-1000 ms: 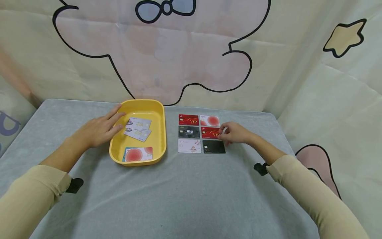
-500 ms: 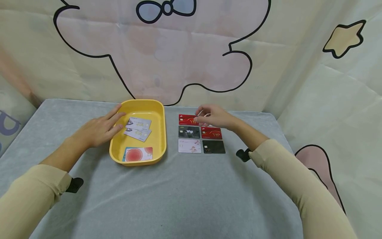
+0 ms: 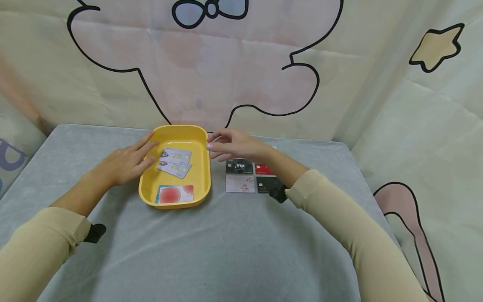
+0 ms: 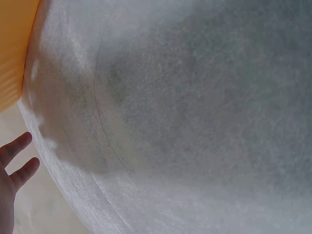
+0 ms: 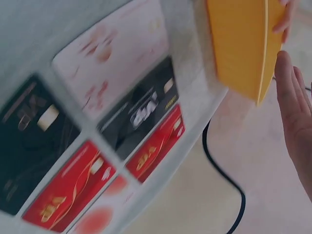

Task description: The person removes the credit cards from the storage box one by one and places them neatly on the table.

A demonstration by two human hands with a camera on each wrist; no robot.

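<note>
My left hand (image 3: 122, 164) lies with spread fingers over the left rim of a yellow tray (image 3: 205, 197). Inside it are two pale VIP cards (image 3: 175, 155) and, near the front, a white card with red circles (image 3: 176, 194) overlapping a blue-edged one. Fingers loosely extended, my right hand (image 3: 237, 144) has its fingertips right at the tray's right rim and nothing in its grasp. Below that arm sit cards in two columns: a black Vip card (image 3: 240, 166), a pink floral card (image 3: 240, 183), a dark VIP card (image 3: 266, 184), two red cards (image 5: 157, 144) and a red-circled one (image 5: 95, 219).
Grey cloth (image 3: 211, 251) covers the table. A printed fabric backdrop (image 3: 245, 84) rises directly behind the table's far edge, and another fabric panel (image 3: 426, 126) stands along the right side.
My right hand has moved left from the right column of cards, across the back row, to the tray's right rim. The left hand, tray and cards stay where they were.
</note>
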